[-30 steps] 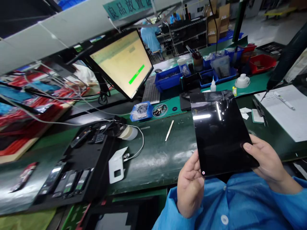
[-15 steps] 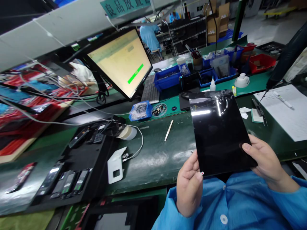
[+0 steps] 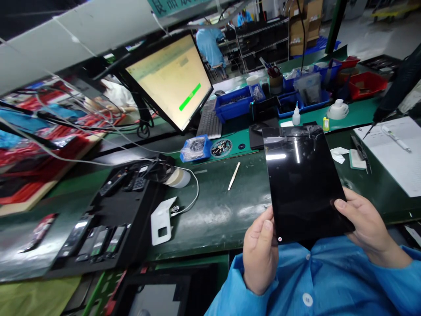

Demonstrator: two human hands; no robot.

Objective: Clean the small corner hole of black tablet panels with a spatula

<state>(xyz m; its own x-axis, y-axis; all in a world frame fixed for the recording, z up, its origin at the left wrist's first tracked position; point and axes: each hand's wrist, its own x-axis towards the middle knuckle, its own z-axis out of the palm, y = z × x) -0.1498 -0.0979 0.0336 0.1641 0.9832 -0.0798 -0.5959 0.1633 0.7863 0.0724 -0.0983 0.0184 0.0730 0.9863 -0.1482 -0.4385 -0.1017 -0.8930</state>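
Note:
A black tablet (image 3: 304, 182) with a dark glossy screen is held upright in front of me, above the green bench (image 3: 217, 215). My left hand (image 3: 261, 252) grips its lower left corner, thumb on the edge beside a small red dot. My right hand (image 3: 363, 224) holds the lower right edge with the thumb lying on the glass. Blue sleeves cover both forearms.
A black fixture tray (image 3: 108, 219) with cables and a white bracket (image 3: 161, 221) sit at left. A tilted monitor (image 3: 171, 83), keyboard (image 3: 210, 120), blue bins (image 3: 232, 103), a white stick (image 3: 233, 175) and papers (image 3: 394, 153) surround the bench. A person in blue works far behind.
The tablet and both hands have barely moved; my left thumb has slid up a little along the tablet's edge. The view has shifted slightly.

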